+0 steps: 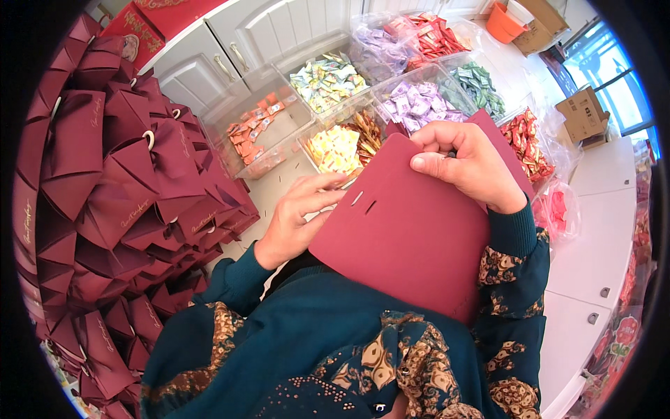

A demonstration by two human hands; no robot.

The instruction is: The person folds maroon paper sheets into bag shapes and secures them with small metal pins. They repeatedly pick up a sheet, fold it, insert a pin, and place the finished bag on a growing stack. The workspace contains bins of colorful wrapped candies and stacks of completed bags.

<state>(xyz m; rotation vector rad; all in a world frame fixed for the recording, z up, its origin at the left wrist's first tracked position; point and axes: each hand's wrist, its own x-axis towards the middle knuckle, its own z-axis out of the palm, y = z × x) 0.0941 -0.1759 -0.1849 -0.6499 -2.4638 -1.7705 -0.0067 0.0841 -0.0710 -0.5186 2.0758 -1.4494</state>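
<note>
Head view: R hand (474, 166) pinches the far edge of a maroon card box pc. (412, 227) w/ two short slots (372, 207), held centre, near side. L hand (300, 213) is at its left edge, fingers slightly parted; pinch there can't be confirmed. Status (est.): this unit incomplete; closure not yet made. Apparently done: maroon folded-card boxes (125, 199) w/ white loops (149, 140), stacked left. Remaining, prob.: fold & close. Far side: small wrapped multicolour packets (419, 105) in clear plastic bins (279, 129).

maroon boxes (129, 185) block the left
</note>
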